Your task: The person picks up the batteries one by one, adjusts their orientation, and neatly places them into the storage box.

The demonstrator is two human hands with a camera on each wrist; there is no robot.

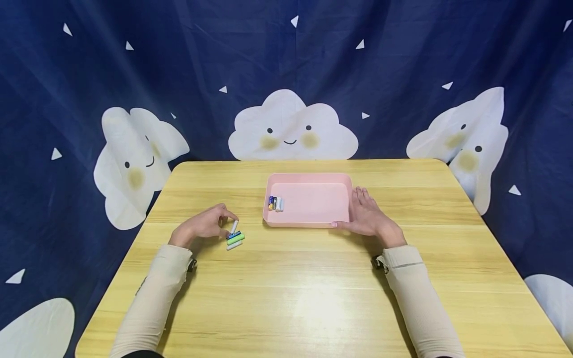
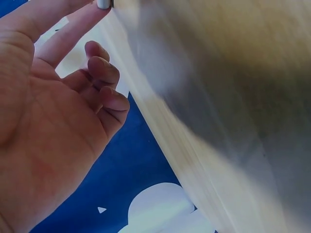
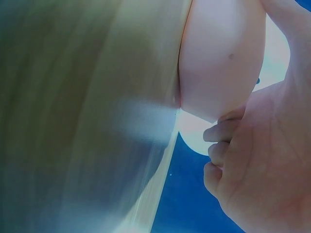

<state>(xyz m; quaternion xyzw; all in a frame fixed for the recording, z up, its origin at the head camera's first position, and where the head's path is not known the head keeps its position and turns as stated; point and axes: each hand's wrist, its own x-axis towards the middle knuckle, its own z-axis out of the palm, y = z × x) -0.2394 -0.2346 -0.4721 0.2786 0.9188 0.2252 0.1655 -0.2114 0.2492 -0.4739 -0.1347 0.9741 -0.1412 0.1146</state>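
My left hand (image 1: pixel 207 223) pinches a white battery (image 1: pixel 235 226) between thumb and index finger, above the table at left. Only the end of this battery (image 2: pixel 103 4) shows at the top of the left wrist view; the other fingers are loosely bent. Just below it lie a blue battery (image 1: pixel 234 234), a green battery (image 1: pixel 236 239) and another white battery (image 1: pixel 234 245). My right hand (image 1: pixel 368 215) rests against the right side of a pink tray (image 1: pixel 309 224), fingers extended along the wall and thumb at the front rim. Several batteries (image 1: pixel 275 204) stand side by side inside the tray's left end.
The wooden table (image 1: pixel 286 293) carries the tray near its far middle. Behind and beside it hangs a dark blue curtain (image 1: pixel 286 54) with white clouds and triangles.
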